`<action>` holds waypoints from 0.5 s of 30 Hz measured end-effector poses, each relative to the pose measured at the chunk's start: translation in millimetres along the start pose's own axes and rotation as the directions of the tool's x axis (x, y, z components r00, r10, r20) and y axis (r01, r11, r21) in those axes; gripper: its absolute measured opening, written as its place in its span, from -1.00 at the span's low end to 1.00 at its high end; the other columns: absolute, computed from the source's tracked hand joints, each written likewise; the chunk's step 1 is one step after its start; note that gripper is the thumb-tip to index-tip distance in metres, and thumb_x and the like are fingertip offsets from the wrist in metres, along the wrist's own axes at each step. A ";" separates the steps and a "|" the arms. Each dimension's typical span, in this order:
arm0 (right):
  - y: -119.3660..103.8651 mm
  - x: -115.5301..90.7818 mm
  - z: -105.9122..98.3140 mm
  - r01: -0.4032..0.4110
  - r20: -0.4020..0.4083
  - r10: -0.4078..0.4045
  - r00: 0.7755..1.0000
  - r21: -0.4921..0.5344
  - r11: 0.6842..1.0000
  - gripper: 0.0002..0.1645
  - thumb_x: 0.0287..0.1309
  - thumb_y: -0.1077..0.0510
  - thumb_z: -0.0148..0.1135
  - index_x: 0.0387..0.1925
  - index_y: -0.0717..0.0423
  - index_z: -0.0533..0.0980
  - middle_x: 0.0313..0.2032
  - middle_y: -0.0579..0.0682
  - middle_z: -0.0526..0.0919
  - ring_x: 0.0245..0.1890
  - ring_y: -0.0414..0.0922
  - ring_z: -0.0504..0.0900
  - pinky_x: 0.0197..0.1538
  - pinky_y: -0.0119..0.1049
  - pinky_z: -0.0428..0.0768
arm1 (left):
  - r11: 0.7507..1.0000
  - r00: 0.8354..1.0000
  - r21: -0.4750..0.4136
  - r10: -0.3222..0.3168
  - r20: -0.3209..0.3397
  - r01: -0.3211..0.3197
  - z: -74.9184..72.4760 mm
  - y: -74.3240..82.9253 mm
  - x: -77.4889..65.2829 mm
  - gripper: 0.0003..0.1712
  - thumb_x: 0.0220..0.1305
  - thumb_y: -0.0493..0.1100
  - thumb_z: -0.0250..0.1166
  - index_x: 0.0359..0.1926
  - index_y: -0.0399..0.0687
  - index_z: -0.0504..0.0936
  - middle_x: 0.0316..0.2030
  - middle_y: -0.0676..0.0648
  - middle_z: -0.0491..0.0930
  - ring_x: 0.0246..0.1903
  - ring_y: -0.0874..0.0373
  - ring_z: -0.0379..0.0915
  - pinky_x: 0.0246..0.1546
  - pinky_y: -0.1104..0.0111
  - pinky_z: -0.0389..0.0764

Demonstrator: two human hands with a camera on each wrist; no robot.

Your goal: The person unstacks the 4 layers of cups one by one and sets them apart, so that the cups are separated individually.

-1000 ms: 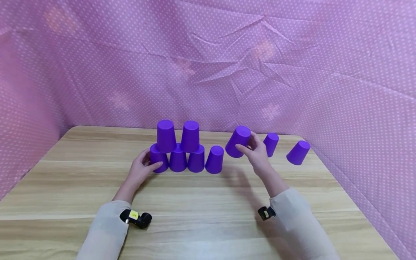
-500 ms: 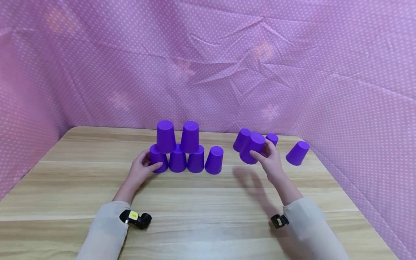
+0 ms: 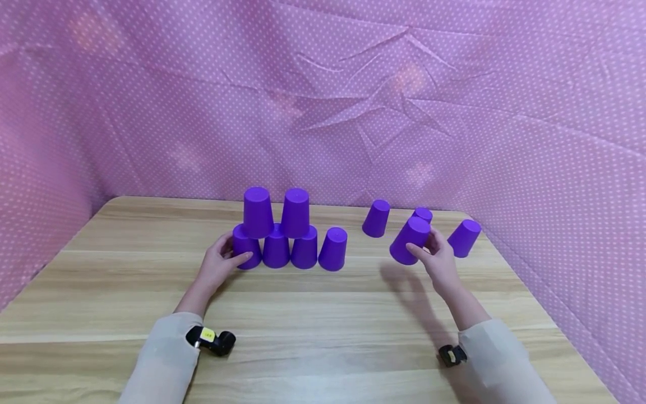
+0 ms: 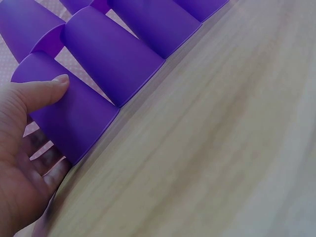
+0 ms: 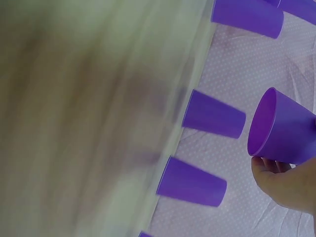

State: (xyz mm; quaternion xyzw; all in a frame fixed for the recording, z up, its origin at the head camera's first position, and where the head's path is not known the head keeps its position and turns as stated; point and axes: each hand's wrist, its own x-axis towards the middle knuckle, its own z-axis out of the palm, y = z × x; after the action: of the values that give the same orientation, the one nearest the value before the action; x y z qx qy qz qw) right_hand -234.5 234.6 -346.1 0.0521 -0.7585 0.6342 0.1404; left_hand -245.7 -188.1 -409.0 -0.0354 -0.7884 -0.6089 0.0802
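Observation:
Purple cups stand upside down on the wooden table. My left hand holds the leftmost bottom cup, thumb across its front and fingers around its far side; the left wrist view shows the thumb on it. Beside it are a middle bottom cup and a third. Two upper cups, the left one and the right one, bridge these three. My right hand grips a tilted cup above the table, its mouth downward; the right wrist view shows its open rim.
A single cup ends the bottom row on the right. Farther right stand a back cup, a cup partly hidden by the held one, and a far-right cup. Pink dotted cloth hangs behind the wooden table.
My right hand has carried its cup rightward and nearer to me, bringing the back cup into view. The left hand and the stacked cups have stayed in place.

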 end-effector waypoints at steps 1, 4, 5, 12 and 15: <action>1.2 -0.5 -2.7 -0.002 -0.006 0.002 1.000 -0.013 1.000 -0.33 -0.08 0.38 0.20 0.10 0.40 0.16 -0.21 -0.11 0.44 -0.18 -0.25 0.41 -0.10 -0.51 0.43 | 1.000 1.000 0.000 0.003 0.000 -0.003 -0.1 -0.1 0.2 -0.25 0.00 -0.27 0.27 0.19 -0.34 0.12 0.05 -0.40 0.24 0.06 -0.16 0.15 0.10 0.14 0.20; 5.1 -1.3 -10.2 -0.015 -0.018 0.014 1.000 -0.054 0.998 -0.32 -0.07 0.36 0.20 0.11 0.39 0.15 -0.14 0.05 0.42 -0.17 -0.26 0.40 -0.10 -0.53 0.42 | 1.000 1.000 0.007 0.003 -0.003 -0.003 -0.5 -0.4 0.4 -0.25 0.00 -0.27 0.27 0.19 -0.33 0.13 0.05 -0.39 0.25 0.06 -0.15 0.15 0.09 0.14 0.21; 5.9 -1.7 -12.5 -0.021 -0.020 0.019 1.000 -0.072 0.997 -0.32 -0.06 0.36 0.20 0.12 0.39 0.14 -0.11 0.10 0.40 -0.17 -0.27 0.40 -0.10 -0.53 0.42 | 1.000 1.000 0.010 0.001 -0.004 -0.001 -0.6 -0.4 0.4 -0.25 0.00 -0.26 0.27 0.19 -0.32 0.13 0.05 -0.39 0.25 0.06 -0.15 0.15 0.09 0.14 0.21; 7.6 -4.8 -26.8 -0.021 -0.034 0.017 0.999 -0.121 0.992 -0.37 -0.04 0.34 0.18 0.08 0.39 0.15 -0.16 0.02 0.40 -0.19 -0.31 0.38 -0.12 -0.56 0.40 | 1.000 1.000 0.008 -0.006 0.005 0.006 -0.5 0.2 0.1 -0.25 0.01 -0.25 0.27 0.20 -0.32 0.12 0.06 -0.38 0.23 0.07 -0.15 0.13 0.10 0.15 0.19; 9.1 -5.3 -33.4 -0.018 -0.051 0.011 0.999 -0.136 0.991 -0.42 -0.04 0.34 0.18 0.03 0.35 0.18 -0.23 -0.13 0.40 -0.21 -0.32 0.39 -0.14 -0.58 0.40 | 1.000 1.000 0.000 -0.002 0.007 0.002 0.0 0.3 0.4 -0.24 0.01 -0.25 0.27 0.20 -0.32 0.12 0.05 -0.39 0.24 0.07 -0.15 0.14 0.11 0.15 0.19</action>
State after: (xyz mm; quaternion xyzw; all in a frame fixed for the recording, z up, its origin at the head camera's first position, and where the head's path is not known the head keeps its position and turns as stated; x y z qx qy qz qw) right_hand -226.9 268.5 -351.0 0.0208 -0.7967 0.5830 0.1578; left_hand -246.0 -188.1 -408.7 -0.0369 -0.7889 -0.6086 0.0769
